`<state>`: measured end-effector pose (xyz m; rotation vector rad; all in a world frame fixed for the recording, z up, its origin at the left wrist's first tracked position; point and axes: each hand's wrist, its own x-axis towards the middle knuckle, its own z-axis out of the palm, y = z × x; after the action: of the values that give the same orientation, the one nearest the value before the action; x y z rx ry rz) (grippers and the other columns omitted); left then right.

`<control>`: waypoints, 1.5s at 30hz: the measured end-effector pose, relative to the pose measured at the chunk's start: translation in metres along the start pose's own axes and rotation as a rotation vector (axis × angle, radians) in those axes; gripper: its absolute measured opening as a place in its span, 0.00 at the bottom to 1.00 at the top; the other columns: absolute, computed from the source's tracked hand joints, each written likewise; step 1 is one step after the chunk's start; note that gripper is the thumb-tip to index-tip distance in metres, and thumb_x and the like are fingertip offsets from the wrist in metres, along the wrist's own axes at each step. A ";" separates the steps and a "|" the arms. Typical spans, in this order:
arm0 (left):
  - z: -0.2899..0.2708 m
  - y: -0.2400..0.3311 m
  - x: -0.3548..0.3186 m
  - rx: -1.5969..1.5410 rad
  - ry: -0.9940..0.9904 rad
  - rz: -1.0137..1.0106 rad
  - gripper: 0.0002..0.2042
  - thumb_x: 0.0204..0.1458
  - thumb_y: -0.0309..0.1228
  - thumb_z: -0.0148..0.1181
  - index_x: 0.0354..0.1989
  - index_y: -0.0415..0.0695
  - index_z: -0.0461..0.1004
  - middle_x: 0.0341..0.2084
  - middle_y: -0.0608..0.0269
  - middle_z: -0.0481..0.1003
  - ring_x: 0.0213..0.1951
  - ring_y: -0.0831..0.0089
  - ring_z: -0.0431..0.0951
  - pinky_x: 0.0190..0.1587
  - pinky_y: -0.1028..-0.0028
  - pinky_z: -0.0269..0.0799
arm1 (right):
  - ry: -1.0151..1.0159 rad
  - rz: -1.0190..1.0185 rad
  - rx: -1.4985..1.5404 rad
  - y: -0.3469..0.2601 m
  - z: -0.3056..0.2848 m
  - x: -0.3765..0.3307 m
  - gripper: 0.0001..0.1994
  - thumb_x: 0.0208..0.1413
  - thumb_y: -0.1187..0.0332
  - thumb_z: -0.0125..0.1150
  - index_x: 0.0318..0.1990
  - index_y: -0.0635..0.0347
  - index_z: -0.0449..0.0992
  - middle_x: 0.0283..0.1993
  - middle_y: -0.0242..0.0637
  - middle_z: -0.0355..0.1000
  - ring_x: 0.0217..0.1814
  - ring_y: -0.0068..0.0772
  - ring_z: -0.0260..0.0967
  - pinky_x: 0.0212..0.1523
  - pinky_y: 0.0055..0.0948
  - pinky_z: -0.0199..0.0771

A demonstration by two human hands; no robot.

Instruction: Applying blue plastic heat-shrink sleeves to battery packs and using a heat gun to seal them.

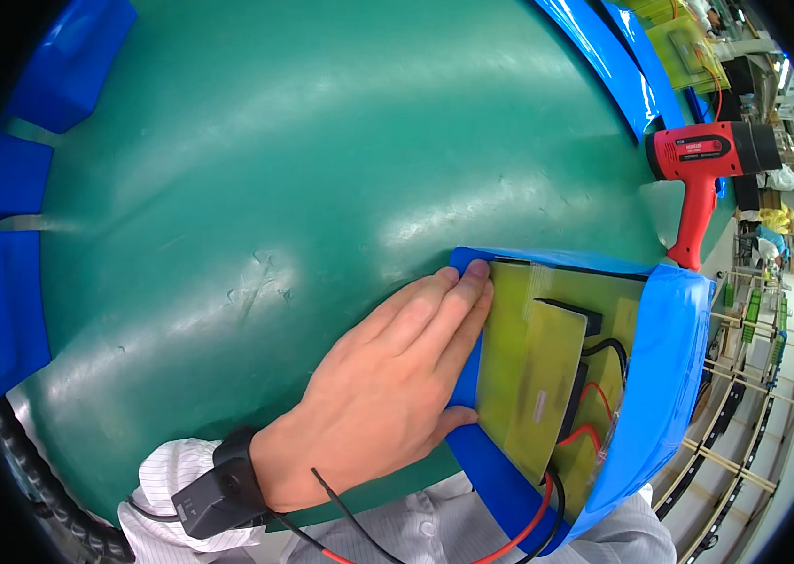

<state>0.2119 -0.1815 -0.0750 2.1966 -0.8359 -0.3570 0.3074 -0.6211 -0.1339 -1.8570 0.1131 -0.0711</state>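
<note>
My left hand (pixel 388 395) lies flat against the left edge of a blue-wrapped pack (pixel 669 376) that stands tilted at the near edge of the green mat (pixel 275 188). The fingers are together along the blue edge and the thumb hooks around it lower down. The pack's open face shows a yellow-green sheet (pixel 533 376), black parts, and red and black wires (pixel 594 414). A black wristband with a small box (pixel 218 489) sits on my left wrist, over a white sleeve. My right hand is not in view.
A red and black heat gun (pixel 702 160) stands at the mat's right edge, behind the pack. Blue bins (pixel 7 301) line the left side, and blue packs (pixel 622 66) lie at the far right. Wooden racks (pixel 745 404) stand on the floor to the right.
</note>
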 end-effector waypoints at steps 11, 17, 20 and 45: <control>-0.005 0.006 0.000 0.033 -0.006 0.022 0.41 0.45 0.41 0.71 0.67 0.35 0.62 0.65 0.45 0.59 0.65 0.47 0.60 0.67 0.56 0.62 | -0.150 0.012 -0.036 -0.025 0.027 -0.060 0.29 0.56 0.73 0.63 0.65 0.66 0.62 0.66 0.51 0.65 0.66 0.49 0.64 0.65 0.40 0.66; -0.010 0.006 -0.003 0.219 -0.070 0.073 0.46 0.48 0.43 0.71 0.70 0.29 0.54 0.67 0.43 0.57 0.66 0.48 0.60 0.68 0.57 0.60 | -0.648 -0.006 -0.162 -0.081 0.061 -0.140 0.29 0.56 0.73 0.63 0.65 0.66 0.62 0.66 0.51 0.65 0.67 0.50 0.64 0.65 0.40 0.66; -0.015 0.001 -0.013 0.077 -0.098 0.050 0.37 0.50 0.36 0.66 0.67 0.34 0.61 0.66 0.40 0.57 0.65 0.44 0.59 0.67 0.55 0.60 | -0.782 -0.062 -0.192 -0.094 0.075 -0.145 0.29 0.56 0.73 0.63 0.65 0.66 0.62 0.66 0.51 0.65 0.67 0.50 0.64 0.66 0.40 0.66; 0.034 0.031 -0.146 0.225 0.469 -0.334 0.33 0.60 0.33 0.58 0.69 0.29 0.55 0.67 0.35 0.59 0.69 0.41 0.57 0.71 0.57 0.51 | 0.458 -0.770 -0.688 -0.120 0.099 -0.060 0.17 0.50 0.66 0.69 0.45 0.64 0.76 0.48 0.46 0.73 0.56 0.50 0.66 0.58 0.43 0.68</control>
<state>0.0726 -0.1192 -0.0765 2.4896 -0.2619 0.1050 0.2629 -0.4865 -0.0467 -2.4360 -0.3080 -1.1093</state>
